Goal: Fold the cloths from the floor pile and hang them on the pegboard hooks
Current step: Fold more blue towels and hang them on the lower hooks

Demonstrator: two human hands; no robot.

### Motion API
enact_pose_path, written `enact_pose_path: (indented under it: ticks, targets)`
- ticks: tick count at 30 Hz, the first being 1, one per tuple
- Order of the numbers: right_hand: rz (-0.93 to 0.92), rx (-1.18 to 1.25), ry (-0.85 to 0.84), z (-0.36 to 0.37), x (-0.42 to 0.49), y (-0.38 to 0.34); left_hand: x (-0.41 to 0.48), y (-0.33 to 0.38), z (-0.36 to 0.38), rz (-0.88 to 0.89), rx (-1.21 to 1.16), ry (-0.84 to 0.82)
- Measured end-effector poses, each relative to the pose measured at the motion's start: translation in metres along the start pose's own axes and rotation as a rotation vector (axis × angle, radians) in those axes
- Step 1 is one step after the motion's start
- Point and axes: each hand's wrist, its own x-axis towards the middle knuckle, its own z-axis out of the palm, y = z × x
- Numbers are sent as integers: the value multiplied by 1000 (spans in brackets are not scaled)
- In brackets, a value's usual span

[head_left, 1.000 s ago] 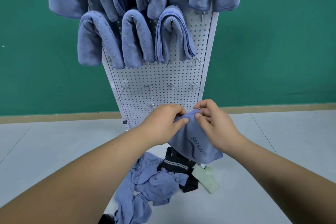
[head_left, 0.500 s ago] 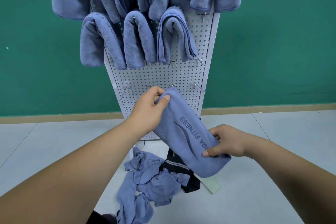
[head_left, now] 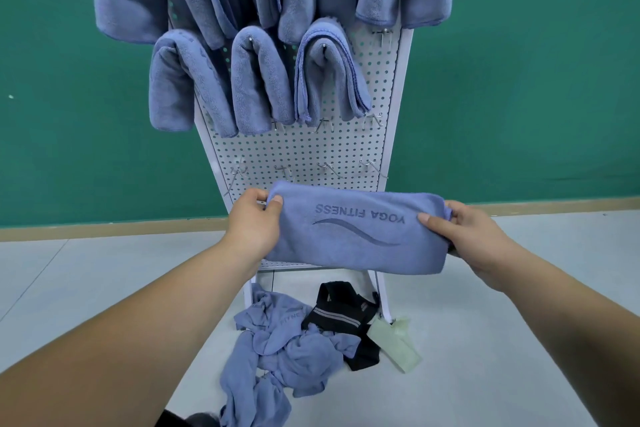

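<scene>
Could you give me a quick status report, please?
Left hand and right hand each pinch one end of the folded blue cloth, held level before the pegboard. Bare hook at upper right. Nothing blocks it.

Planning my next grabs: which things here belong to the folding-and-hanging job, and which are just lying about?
Job: folded cloth, gripped by left hand and right hand; blue floor pile; pegboard; bare hooks; hung cloths.
Likely lying about: black striped fabric; pale green piece.

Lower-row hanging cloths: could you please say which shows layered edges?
The rightmost cloth; its stitched edges fan out, the left cloth and middle cloth look rounded.
</scene>
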Motion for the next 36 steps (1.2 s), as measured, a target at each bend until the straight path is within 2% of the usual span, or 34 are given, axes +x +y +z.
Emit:
enact_pose_path:
  ticks: [3, 8, 15, 18, 21, 23, 25, 27, 29, 32, 36]
  targets:
    - [-24, -6, 194, 6, 3, -1, -2, -3, 3, -11, 27, -7]
    - [-50, -149, 367, 8, 5, 5, -4, -4, 4, -24, 57, -4]
    - [-246, -71, 286, 8, 2, -4, -6, 2, 0, 4, -49, 22]
    - [-213, -38, 247, 9, 0, -8, -6, 6, -4, -11, -132, -60]
    - [-157, -51, 210, 6, -1, -9, -5, 11, -9, -18, -174, -215]
    - [-131, -81, 120, 0, -3, -12, -6, 13, -14, 19, -86, -349]
    - [-110, -233, 39, -7, -4, -12, -4, 12, -18, 61, 89, -429]
    - [-123, -452, 47, -11, -4, -13, -1, 10, -20, 118, 256, -415]
    - [-154, -567, 79, -14, -3, -12, 2, 9, -23, 191, 396, -397]
    - [-177, -643, 70, -16, -2, -10, 2, 12, -26, 317, 598, -417]
    - [-189, -680, 52, -18, -3, -10, 3, 13, -32, 325, 667, -408]
